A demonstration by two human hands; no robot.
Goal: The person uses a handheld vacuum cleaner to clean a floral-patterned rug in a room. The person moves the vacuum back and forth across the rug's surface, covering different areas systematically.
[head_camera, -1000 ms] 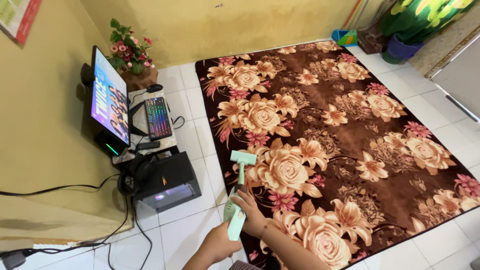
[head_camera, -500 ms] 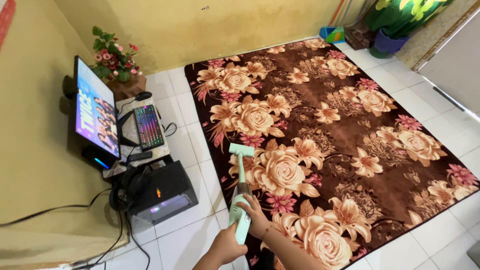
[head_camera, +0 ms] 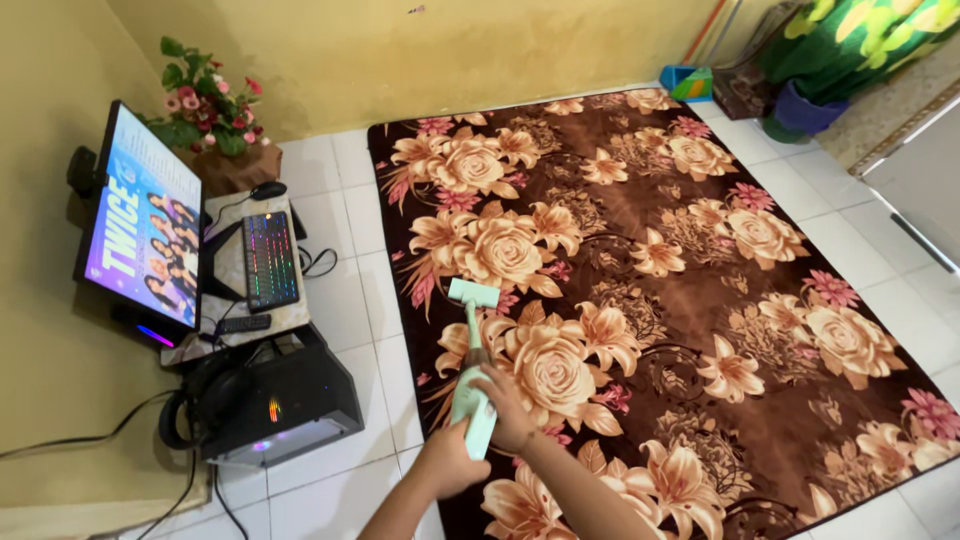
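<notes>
- We look down on a brown floral rug [head_camera: 700,250] spread over white floor tiles [head_camera: 340,200]; its left edge runs beside a bare strip of tile, and its far edge stops just short of the yellow wall [head_camera: 450,50].
- We hold a mint-green handheld vacuum [head_camera: 470,380] over the rug's near-left part, its flat nozzle head resting on the pile close to the left edge, its wand pointing away from us.
- Our left hand [head_camera: 450,462] grips the rear end of the vacuum, fingers wrapped tight around the handle, forearm coming up from the bottom of the frame.
- Our right hand [head_camera: 508,410] lies on the vacuum's body just ahead of the left, fingers closed over its right side, wrist bent inward, forearm crossing the rug's near corner.
- To the right of the vacuum the rug lies open, wide and flat, as far as the tiles on the right.
- Left of the tile strip, a low desk [head_camera: 235,300] carries a lit monitor [head_camera: 140,235], a backlit keyboard [head_camera: 268,260] and a mouse [head_camera: 268,189].
- A black computer case [head_camera: 275,405] stands on the floor near the vacuum, across the tile strip, with cables [head_camera: 200,480] trailing beside it.
- A pot of flowers [head_camera: 210,110] sits in the far-left corner; a blue pot [head_camera: 805,112] stands off the rug's far-right corner.
</notes>
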